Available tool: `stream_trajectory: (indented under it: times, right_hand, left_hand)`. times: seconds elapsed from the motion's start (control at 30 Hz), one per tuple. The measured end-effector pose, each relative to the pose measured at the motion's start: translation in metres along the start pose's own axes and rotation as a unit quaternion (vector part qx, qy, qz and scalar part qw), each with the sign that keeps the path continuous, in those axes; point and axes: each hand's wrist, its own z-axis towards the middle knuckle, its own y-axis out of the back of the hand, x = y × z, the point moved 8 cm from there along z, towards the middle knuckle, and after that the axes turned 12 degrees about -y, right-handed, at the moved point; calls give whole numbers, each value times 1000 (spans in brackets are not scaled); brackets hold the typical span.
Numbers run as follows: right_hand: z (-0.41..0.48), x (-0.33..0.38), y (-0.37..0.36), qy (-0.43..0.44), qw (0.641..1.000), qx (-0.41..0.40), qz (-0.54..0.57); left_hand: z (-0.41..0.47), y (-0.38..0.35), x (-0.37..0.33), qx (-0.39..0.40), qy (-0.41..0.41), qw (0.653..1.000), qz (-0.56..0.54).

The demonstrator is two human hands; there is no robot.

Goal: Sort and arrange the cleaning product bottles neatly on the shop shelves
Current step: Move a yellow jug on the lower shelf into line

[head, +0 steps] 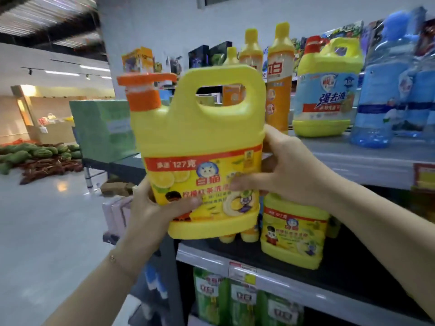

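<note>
A big yellow detergent jug (200, 128) with an orange cap and a carry handle is held upright in the air in front of the shelves. My left hand (153, 208) grips its lower left corner. My right hand (282, 168) clasps its right side over the label. A smaller matching yellow jug (294, 231) stands on the middle shelf (353, 274). On the top shelf (353, 158) stand tall orange-yellow bottles (279, 78), a yellow jug with a blue label (327, 90) and clear blue bottles (388, 90).
Green bottles (242, 300) fill the lower shelf. Small yellow bottles (237, 236) peek out under the held jug. A green box (103, 128) sits on a dark table to the left. Watermelons (40, 152) lie on the floor far left, beyond open floor.
</note>
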Motion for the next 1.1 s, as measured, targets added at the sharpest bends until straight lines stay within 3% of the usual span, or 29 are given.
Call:
stream_trajectory:
  times: [0.13, 0.3, 0.5, 0.63, 0.8, 0.93, 1.1]
  right_hand:
    - [-40, -79, -11, -84, 996, 7, 4]
    - [-92, -160, -2, -160, 986, -43, 19]
    - [-139, -229, 34, -267, 960, -83, 22]
    - [-165, -260, 64, -318, 938, -141, -15]
    - [-175, -270, 88, -312, 917, -234, -80]
    - [-189, -276, 86, -289, 904, -309, -61]
    - [-187, -271, 49, -252, 902, -257, -240]
  left_hand:
    - [-37, -34, 65, 80, 89, 993, 12]
    - [-68, -90, 140, 161, 154, 974, 36]
    - [-84, -166, 171, 155, 110, 980, 64]
    - [-101, -210, 192, 159, 139, 974, 77]
    - [-111, -243, 188, 149, 131, 968, 153]
    - [-110, -261, 178, 140, 115, 963, 200]
    - [-125, -279, 181, 131, 114, 964, 201]
